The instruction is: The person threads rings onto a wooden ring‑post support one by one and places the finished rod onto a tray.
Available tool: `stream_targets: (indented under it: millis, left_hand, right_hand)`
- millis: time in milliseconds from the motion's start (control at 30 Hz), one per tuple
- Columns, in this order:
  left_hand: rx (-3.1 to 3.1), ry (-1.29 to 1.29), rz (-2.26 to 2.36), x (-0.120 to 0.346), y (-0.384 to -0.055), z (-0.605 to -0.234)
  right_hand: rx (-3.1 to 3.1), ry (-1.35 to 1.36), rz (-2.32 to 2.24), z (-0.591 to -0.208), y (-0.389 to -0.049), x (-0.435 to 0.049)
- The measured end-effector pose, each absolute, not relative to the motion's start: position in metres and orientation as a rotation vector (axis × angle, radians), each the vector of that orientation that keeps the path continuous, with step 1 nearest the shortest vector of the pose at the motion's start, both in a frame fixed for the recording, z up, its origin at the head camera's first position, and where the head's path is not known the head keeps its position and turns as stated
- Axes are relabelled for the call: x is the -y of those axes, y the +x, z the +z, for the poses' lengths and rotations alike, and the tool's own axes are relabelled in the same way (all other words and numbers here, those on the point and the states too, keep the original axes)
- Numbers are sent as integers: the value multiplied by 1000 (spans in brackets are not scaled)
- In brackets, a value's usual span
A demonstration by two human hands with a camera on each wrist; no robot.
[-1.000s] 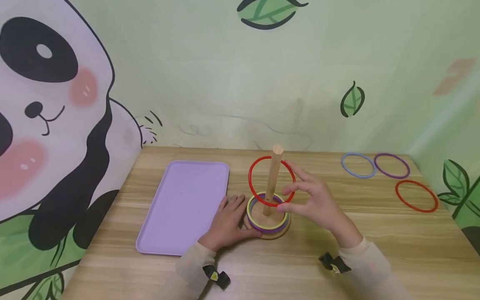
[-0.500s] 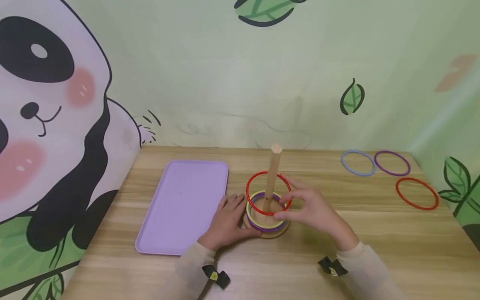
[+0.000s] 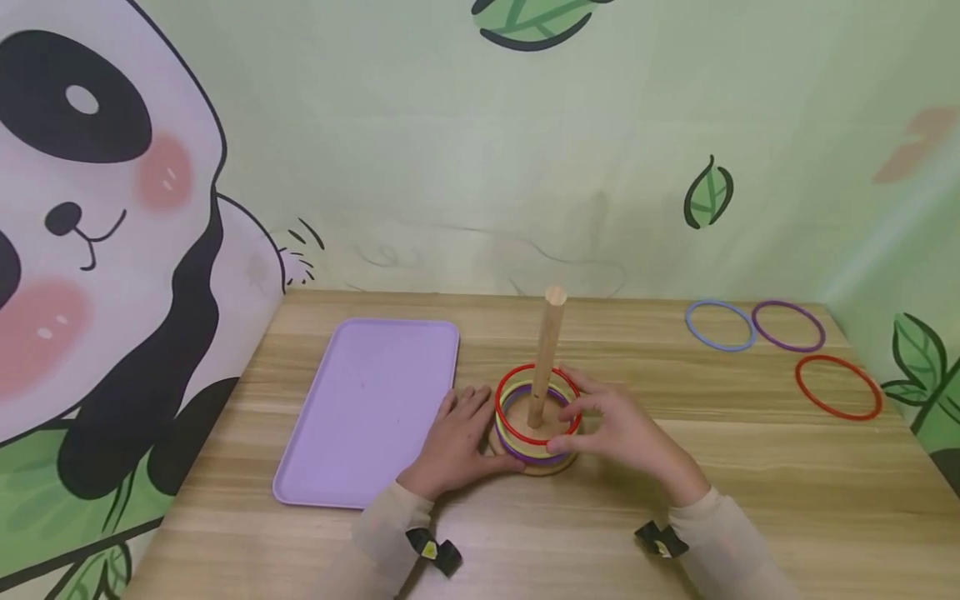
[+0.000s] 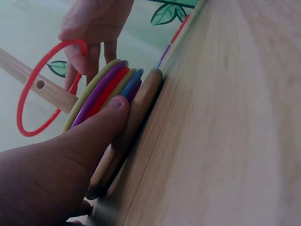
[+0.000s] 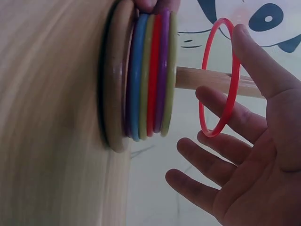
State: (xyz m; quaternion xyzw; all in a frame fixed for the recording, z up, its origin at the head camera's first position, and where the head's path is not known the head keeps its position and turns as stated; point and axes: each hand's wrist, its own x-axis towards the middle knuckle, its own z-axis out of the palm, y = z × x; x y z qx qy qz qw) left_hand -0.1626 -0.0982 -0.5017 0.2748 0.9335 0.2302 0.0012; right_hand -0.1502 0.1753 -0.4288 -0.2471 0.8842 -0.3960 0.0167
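A wooden post (image 3: 550, 337) rises from a round wooden base (image 5: 117, 70) on the table. Yellow-green, purple, red and blue rings lie stacked (image 5: 153, 75) around the foot of the post. My right hand (image 3: 622, 433) pinches a red ring (image 5: 233, 84) between thumb and fingers. That ring encircles the post, tilted, and sits apart from the stack in both wrist views. My left hand (image 3: 456, 446) rests at the left of the base, its fingers straight in the head view. Its thumb (image 4: 101, 125) presses along the edges of the stacked rings.
A light purple tray (image 3: 360, 417) lies left of the stand. At the back right are three loose rings: a blue ring (image 3: 688, 321), a purple ring (image 3: 822, 333) and another red ring (image 3: 840, 412). A panda-printed wall (image 3: 450, 167) stands behind the table.
My right hand has lowered the red ring along the post, from well above the stack to close over it. The left hand stays at the base.
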Motion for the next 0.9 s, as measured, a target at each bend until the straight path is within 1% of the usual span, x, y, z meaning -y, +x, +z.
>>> stream_targets:
  millis: [667,900]
  left_hand:
    - [-2928,866,720,98,-163,-499]
    - [-2926,881,720,99,-163,-498]
  right_hand:
    - [-2662,-732,-1222,-450,-152,-177]
    - [-2675,-773,-1206,-453,-153,-176]
